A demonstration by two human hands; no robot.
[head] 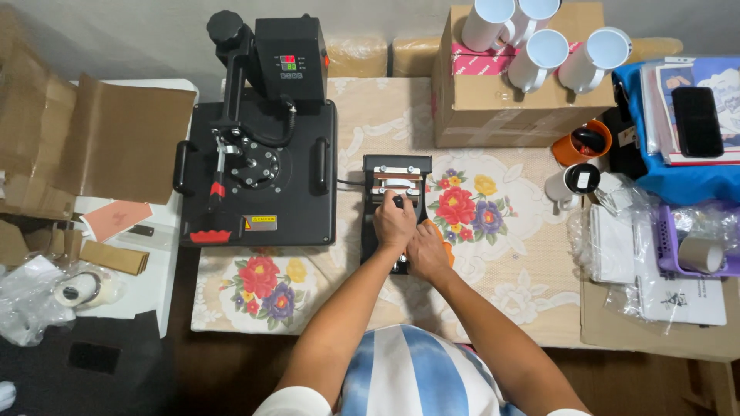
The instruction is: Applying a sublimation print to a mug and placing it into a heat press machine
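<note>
- Hands meet over a small black mug press that stands on the floral tablecloth, just right of the large black heat press.
- Left hand closes on the mug press's black knob-tipped lever, fingers wrapped around it.
- Right hand lies just beside the left, touching it, and rests on an orange mug at the near end of the press; whether it grips the mug cannot be told.
- Cardboard box behind the press carries four white mugs.
- Orange mug with a black inside stands to the right, well apart from the hands.
</note>
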